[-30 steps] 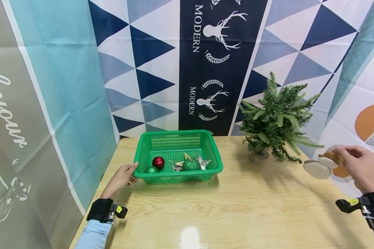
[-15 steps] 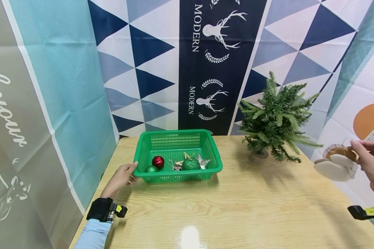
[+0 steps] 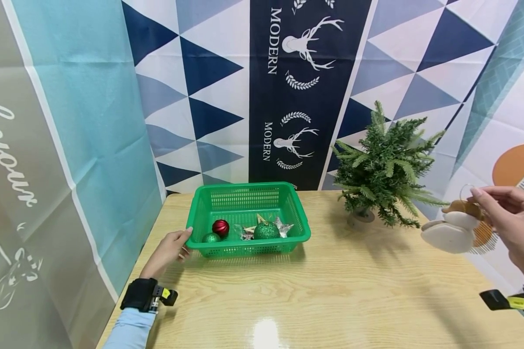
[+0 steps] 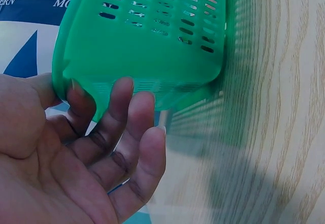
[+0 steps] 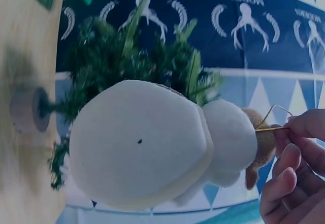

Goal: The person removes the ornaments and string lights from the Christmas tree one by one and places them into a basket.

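Observation:
At the basket's near left corner, my left hand [image 3: 168,249] holds the rim of the green plastic basket [image 3: 249,248]; in the left wrist view the thumb and index finger grip that rim, the other fingers loosely bent below. My right hand [image 3: 513,213] pinches the thin gold string loop [image 5: 269,129] of a plump white-and-brown hanging ornament [image 3: 447,236]. This ornament hangs in the air at the table's right side, close to the small artificial Christmas tree [image 3: 386,167]. Its rounded white back, with a dark speck, fills the middle of the right wrist view.
Inside the basket lie a red ball [image 3: 221,227], a small green ball [image 3: 211,237], a larger glittery green ball [image 3: 266,230] and a silver star [image 3: 285,227]. The tree's round base [image 3: 360,219] stands on the wooden table [image 3: 323,291]. Patterned cloth [image 3: 218,97] hangs behind.
My right hand first went right with the ornament, then came back left a little; the ornament now hangs lower from its visible loop. The left hand and basket stay put.

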Motion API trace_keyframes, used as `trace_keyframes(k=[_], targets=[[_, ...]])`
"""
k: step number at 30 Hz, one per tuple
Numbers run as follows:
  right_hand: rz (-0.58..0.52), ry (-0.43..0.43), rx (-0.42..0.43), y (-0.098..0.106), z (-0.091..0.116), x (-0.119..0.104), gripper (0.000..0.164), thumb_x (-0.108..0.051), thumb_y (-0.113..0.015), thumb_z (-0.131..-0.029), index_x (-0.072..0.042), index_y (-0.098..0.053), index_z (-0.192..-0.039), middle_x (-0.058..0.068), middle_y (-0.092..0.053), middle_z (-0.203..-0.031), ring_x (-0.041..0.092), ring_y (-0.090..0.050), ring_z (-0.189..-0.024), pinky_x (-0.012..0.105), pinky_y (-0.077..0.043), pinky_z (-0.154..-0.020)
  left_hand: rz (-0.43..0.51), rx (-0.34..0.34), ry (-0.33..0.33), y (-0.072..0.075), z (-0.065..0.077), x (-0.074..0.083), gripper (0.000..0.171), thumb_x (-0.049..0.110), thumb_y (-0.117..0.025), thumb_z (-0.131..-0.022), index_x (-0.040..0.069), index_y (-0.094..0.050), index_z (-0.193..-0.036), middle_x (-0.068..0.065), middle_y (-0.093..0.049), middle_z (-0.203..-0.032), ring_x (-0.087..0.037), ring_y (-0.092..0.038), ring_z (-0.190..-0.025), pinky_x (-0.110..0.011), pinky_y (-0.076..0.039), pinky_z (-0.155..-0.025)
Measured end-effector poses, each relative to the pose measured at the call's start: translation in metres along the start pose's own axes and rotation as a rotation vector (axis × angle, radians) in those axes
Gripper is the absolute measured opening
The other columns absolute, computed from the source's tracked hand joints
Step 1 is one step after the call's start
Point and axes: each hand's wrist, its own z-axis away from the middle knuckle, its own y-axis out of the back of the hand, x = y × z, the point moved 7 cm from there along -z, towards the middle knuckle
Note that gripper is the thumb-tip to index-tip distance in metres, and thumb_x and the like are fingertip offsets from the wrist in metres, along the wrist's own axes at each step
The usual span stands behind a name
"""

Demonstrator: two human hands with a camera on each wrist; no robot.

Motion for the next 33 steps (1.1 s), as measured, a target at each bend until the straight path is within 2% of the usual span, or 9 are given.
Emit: trace_keyframes(k=[2,4,7,9,11,15,21,28,33], targets=[[0.034,0.001,-0.017,-0.005,0.001,-0.006,0.022,-0.007,-0.061,-0.105,-0.027,-0.068,-0.109,-0.026,-0.064,-0.091,-0.003,-0.054,-0.071,0.005,-0.042,-0.061,0.002,0.001,0.000,0.000,0.000,0.000,0.052,0.046,-0.043,-0.112,-0.003,-0.062,-0.116,-0.020,-0.063,-0.092,-0.030,-0.063,-0.080,-0.040,-0.054,-0.071],[0.075,0.006,-0.041,-0.011,0.002,-0.012,0.017,-0.011,-0.061,-0.106,-0.027,-0.066,-0.111,-0.024,-0.062,-0.092,0.000,-0.050,-0.070,0.008,-0.040,-0.058,0.003,0.002,0.000,0.000,0.000,-0.001,0.052,0.045,-0.043,-0.112,-0.003,-0.062,-0.115,-0.020,-0.063,-0.092,-0.031,-0.063,-0.081,-0.040,-0.054,-0.071],[0.103,0.019,-0.067,-0.020,0.002,-0.021,0.010,-0.014,-0.064,-0.105,-0.018,-0.068,-0.113,-0.017,-0.062,-0.091,0.005,-0.047,-0.066,0.015,-0.038,-0.053,0.001,0.005,0.004,0.001,-0.001,-0.001,0.051,0.045,-0.043,-0.112,-0.002,-0.062,-0.114,-0.022,-0.063,-0.093,-0.034,-0.064,-0.082,-0.042,-0.054,-0.072],[0.119,0.029,-0.088,-0.027,0.002,-0.026,0.012,-0.015,-0.065,-0.104,-0.012,-0.069,-0.115,-0.012,-0.062,-0.091,0.008,-0.046,-0.066,0.019,-0.038,-0.052,0.000,0.008,0.008,0.001,-0.002,-0.002,0.051,0.046,-0.043,-0.112,-0.001,-0.061,-0.114,-0.022,-0.063,-0.094,-0.035,-0.064,-0.082,-0.043,-0.054,-0.072],[0.129,0.035,-0.103,-0.035,0.001,-0.030,0.015,-0.016,-0.068,-0.103,-0.008,-0.069,-0.115,-0.010,-0.063,-0.091,0.008,-0.049,-0.066,0.018,-0.040,-0.054,0.001,0.008,0.010,0.001,-0.002,-0.002,0.052,0.047,-0.044,-0.111,-0.001,-0.061,-0.114,-0.023,-0.063,-0.094,-0.035,-0.064,-0.083,-0.044,-0.055,-0.073],[0.104,0.019,-0.154,-0.051,-0.001,-0.036,0.019,-0.019,-0.069,-0.102,-0.007,-0.070,-0.118,-0.010,-0.066,-0.090,0.007,-0.053,-0.067,0.016,-0.042,-0.057,0.005,0.001,0.006,0.001,-0.003,-0.003,0.054,0.048,-0.044,-0.111,-0.003,-0.060,-0.119,-0.024,-0.063,-0.095,-0.037,-0.064,-0.084,-0.044,-0.055,-0.075],[0.044,0.041,-0.241,-0.078,-0.003,-0.046,0.022,-0.017,-0.069,-0.102,-0.001,-0.069,-0.118,-0.001,-0.069,-0.090,0.008,-0.055,-0.066,0.020,-0.044,-0.055,0.003,0.001,0.006,0.000,-0.004,-0.004,0.056,0.050,-0.045,-0.110,-0.003,-0.061,-0.120,-0.025,-0.063,-0.097,-0.038,-0.064,-0.085,-0.042,-0.055,-0.073],[0.061,0.105,-0.284,-0.109,-0.010,-0.060,0.019,-0.021,-0.071,-0.101,-0.006,-0.072,-0.113,0.003,-0.070,-0.090,0.010,-0.060,-0.071,0.018,-0.047,-0.060,0.012,-0.001,-0.005,-0.001,-0.004,-0.003,0.056,0.051,-0.044,-0.110,-0.003,-0.061,-0.118,-0.025,-0.063,-0.097,-0.037,-0.063,-0.084,-0.042,-0.054,-0.073],[0.101,0.118,-0.312,-0.130,-0.014,-0.064,0.016,-0.027,-0.071,-0.101,-0.015,-0.074,-0.111,0.004,-0.071,-0.088,0.014,-0.057,-0.068,0.022,-0.042,-0.058,0.014,0.006,0.004,-0.001,-0.002,-0.003,0.055,0.048,-0.043,-0.111,-0.003,-0.061,-0.119,-0.024,-0.063,-0.096,-0.036,-0.062,-0.083,-0.041,-0.054,-0.072]])
